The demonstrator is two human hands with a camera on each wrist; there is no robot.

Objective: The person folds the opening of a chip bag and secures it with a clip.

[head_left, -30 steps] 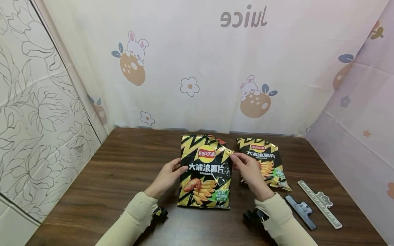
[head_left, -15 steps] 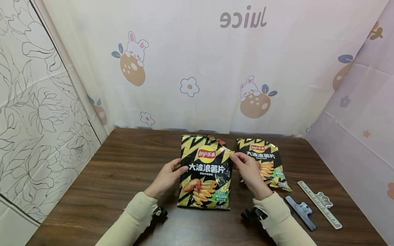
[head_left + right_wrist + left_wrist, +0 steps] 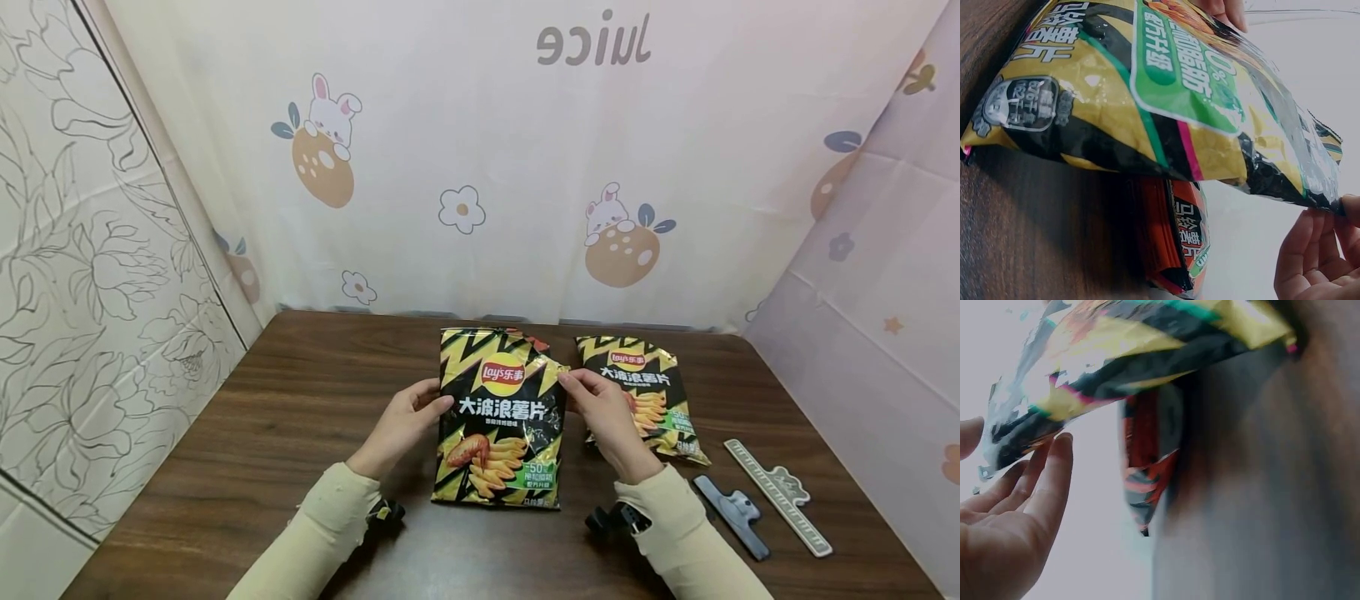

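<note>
A black-and-yellow bag of potato chips (image 3: 495, 417) stands tilted up at the middle of the table, its bottom edge down by the tabletop. My left hand (image 3: 401, 425) holds its left edge, thumb in front and fingers behind. In the left wrist view those fingers (image 3: 1050, 481) lie nearly straight against the bag's back. My right hand (image 3: 611, 417) pinches the bag's upper right corner between thumb and fingers, as the right wrist view shows too. The top edge slopes down to that corner. Behind it stands a red-and-black bag (image 3: 1169, 231), mostly hidden in the head view.
A second black-and-yellow chip bag (image 3: 637, 379) lies behind my right hand. To the right lie a grey bag clip (image 3: 731, 515) and a longer pale clip (image 3: 780, 496). A printed curtain (image 3: 525, 167) hangs behind the wooden table (image 3: 300, 417).
My left hand has shifted slightly left and up along the bag's edge. The bag and my right hand stay almost where they were.
</note>
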